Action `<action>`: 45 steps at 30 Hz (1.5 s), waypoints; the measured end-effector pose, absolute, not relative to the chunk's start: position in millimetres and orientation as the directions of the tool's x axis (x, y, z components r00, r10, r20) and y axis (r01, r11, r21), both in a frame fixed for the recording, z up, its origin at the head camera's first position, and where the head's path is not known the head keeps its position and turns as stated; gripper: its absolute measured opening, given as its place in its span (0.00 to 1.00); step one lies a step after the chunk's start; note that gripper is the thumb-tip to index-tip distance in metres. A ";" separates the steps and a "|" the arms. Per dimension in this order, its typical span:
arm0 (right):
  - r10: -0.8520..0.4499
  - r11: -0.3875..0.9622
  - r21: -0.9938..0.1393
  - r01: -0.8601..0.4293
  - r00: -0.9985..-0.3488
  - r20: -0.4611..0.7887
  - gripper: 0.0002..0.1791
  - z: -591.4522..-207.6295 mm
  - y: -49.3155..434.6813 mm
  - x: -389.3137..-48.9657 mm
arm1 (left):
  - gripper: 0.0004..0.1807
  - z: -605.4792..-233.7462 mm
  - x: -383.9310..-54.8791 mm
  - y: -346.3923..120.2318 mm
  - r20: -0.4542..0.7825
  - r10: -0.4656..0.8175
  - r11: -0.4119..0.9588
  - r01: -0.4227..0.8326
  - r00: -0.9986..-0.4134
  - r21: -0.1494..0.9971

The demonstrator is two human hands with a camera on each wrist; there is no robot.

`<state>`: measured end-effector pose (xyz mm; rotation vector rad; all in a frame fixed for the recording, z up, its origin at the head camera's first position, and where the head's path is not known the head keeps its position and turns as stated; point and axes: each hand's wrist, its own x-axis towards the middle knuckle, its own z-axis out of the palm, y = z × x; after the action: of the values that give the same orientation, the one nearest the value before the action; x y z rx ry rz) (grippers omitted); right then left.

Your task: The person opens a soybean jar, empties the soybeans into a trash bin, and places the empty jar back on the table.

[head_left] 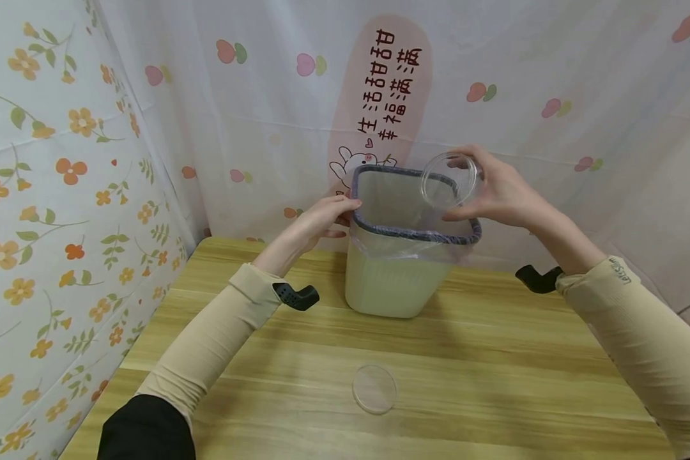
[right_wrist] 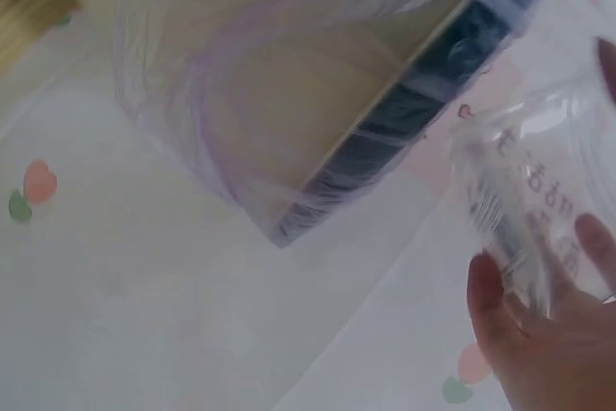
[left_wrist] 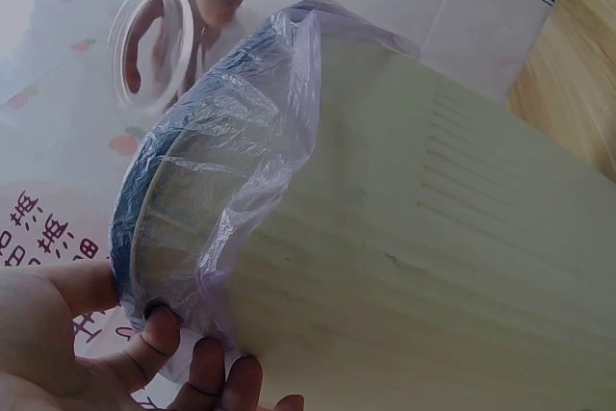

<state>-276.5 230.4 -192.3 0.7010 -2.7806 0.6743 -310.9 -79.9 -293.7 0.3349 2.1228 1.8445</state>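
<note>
A pale cream trash bin [head_left: 399, 281] with a dark blue rim stands on the table, a thin translucent purple bag [left_wrist: 274, 175] folded over its edge. My left hand [head_left: 321, 222] grips the bin's left rim, thumb on top and fingers outside against the bag. Over the bin's right side, my right hand [head_left: 497, 191] holds a clear plastic container [head_left: 448, 181], tilted with its round mouth toward the bin. In the right wrist view the fingers wrap the container's [right_wrist: 529, 180] see-through wall. A clear round lid [head_left: 374, 389] lies flat on the table in front of the bin.
The wood-grain table [head_left: 276, 377] ends at a white curtain [head_left: 276, 128] printed with fruit and writing, close behind the bin. A flowered curtain [head_left: 52, 211] borders the left side. Black wrist mounts [head_left: 296, 297] stick out from both sleeves.
</note>
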 end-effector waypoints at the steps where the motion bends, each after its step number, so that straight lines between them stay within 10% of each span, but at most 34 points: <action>1: -0.385 0.773 -0.425 -0.470 -0.881 0.274 0.58 -192.0 231.9 -273.5 | 0.20 -293.3 -310.8 -79.9 -0.079 0.372 0.144 -0.026 -0.925 0.989; 13: -0.348 0.533 -0.727 -0.433 -0.895 0.278 0.39 -199.9 244.7 -223.2 | 0.19 -291.6 -311.3 -82.4 -0.089 0.371 0.149 -0.035 -0.924 0.988; 24: -0.448 0.258 -0.833 -0.490 -0.824 0.346 0.43 -267.4 246.4 -169.5 | 0.19 -284.1 -309.6 -92.6 -0.099 0.349 0.153 -0.047 -0.932 0.987; 45: -0.464 0.460 -0.800 -0.385 -0.872 0.153 0.51 -392.5 239.9 -146.2 | 0.13 -259.7 -297.2 -109.6 -0.071 0.309 0.136 -0.030 -0.948 0.990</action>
<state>-146.2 239.9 -392.5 0.8045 -2.7574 1.4736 -297.2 -109.6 -259.7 0.2728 2.1565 1.8894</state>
